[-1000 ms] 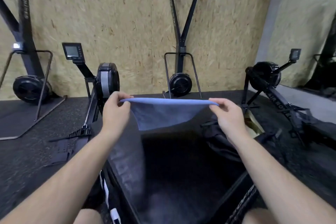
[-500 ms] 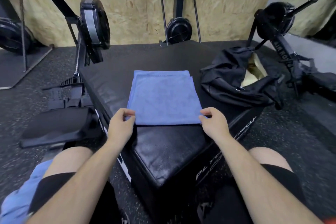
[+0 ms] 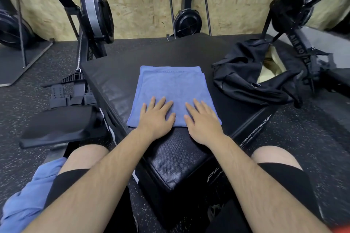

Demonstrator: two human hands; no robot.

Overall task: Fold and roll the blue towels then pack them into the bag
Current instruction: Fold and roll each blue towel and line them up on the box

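A folded blue towel (image 3: 171, 86) lies flat on the black padded box (image 3: 176, 159) in front of me. My left hand (image 3: 156, 119) rests palm down on the towel's near edge with fingers straight and spread. My right hand (image 3: 203, 122) lies flat beside it on the near right part of the towel. A black bag (image 3: 246, 73) sits on the box's right side, its mouth open toward the right and showing a pale lining. More blue towel cloth (image 3: 28, 200) is bunched by my left thigh at the lower left.
A rowing machine (image 3: 89, 30) stands close on the left, its black seat (image 3: 60, 125) by my left knee. Another machine (image 3: 301, 30) stands right behind the bag, and more stand against the chipboard wall (image 3: 144, 0). Speckled rubber floor surrounds the box.
The towel, held up stretched between both hands, was laid down on the box. Both hands released its near corners and now press flat on it.
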